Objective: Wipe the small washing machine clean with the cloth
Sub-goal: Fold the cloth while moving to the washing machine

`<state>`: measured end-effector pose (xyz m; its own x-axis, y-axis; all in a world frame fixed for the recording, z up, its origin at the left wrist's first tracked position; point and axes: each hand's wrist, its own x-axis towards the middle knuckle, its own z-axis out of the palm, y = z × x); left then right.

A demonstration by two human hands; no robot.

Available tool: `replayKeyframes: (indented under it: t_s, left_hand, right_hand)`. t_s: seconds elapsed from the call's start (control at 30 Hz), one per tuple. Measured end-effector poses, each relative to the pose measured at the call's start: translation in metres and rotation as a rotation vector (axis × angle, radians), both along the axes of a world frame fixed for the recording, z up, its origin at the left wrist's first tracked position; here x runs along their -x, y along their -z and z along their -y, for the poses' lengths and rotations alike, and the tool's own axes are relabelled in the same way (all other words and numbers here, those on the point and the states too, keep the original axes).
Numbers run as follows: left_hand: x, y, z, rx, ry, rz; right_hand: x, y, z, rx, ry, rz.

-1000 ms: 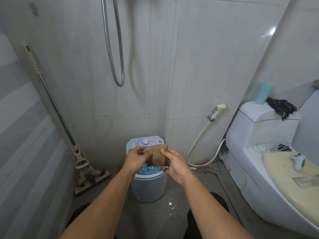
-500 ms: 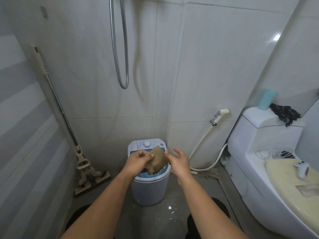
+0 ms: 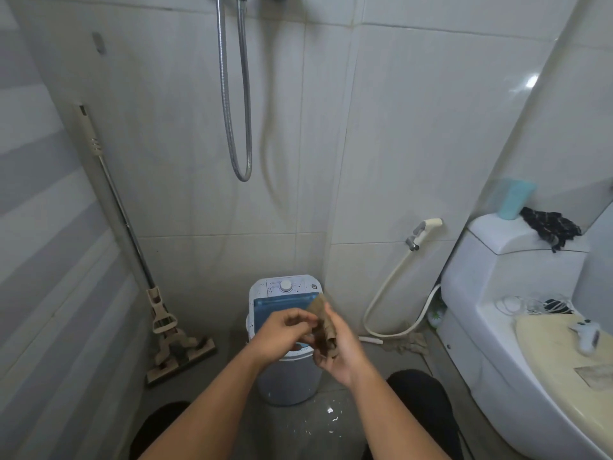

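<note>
Cloth (image 3: 323, 330): brown, crumpled, stained darker low down; bunched in right hand (image 3: 338, 348), whose fingers curl round it.
Left hand (image 3: 282, 335): fingers (image 3: 303, 322) bent, pinching the cloth's near edge.
Washing machine (image 3: 287, 376): small, white-grey, blue lid, white dial, dark-speckled panel; on floor just beyond the fingers.
Writing: none legible.

hands (image 3: 282, 336) and cloth (image 3: 323, 330) covering washing machine (image 3: 288, 376) lid front, toilet (image 3: 517, 327) running off right edge, shower hose (image 3: 237, 94) cut off at top, panel markings too small to read
</note>
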<state>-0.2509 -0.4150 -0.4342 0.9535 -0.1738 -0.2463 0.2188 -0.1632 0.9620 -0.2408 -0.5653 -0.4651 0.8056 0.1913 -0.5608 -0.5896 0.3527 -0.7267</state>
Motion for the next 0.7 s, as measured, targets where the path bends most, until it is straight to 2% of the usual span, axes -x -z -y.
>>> replayKeyframes:
  t_s: [0.13,0.2,0.33,0.47,0.7]
  left_hand:
    - [-0.004,0.021,-0.006,-0.063,-0.112,-0.031]
    - [-0.005,0.034,-0.010,-0.090,-0.181,-0.083]
    - [-0.007,0.048,-0.011,0.025,-0.279,-0.220]
    - [-0.013,0.038,-0.003,0.112,-0.342,-0.229]
    - [-0.016,0.025,0.001,0.095,-0.367,-0.267]
  right_hand:
    - [0.004,0.021,0.008,-0.038,-0.011,-0.042]
    - [0.002,0.026,0.012,0.011,-0.034,-0.021]
    - [-0.003,0.038,0.009,0.208,-0.097,0.226]
    - [-0.008,0.051,-0.001,0.389,-0.256,0.507]
    - [-0.009,0.067,-0.011,0.623,-0.114,0.614]
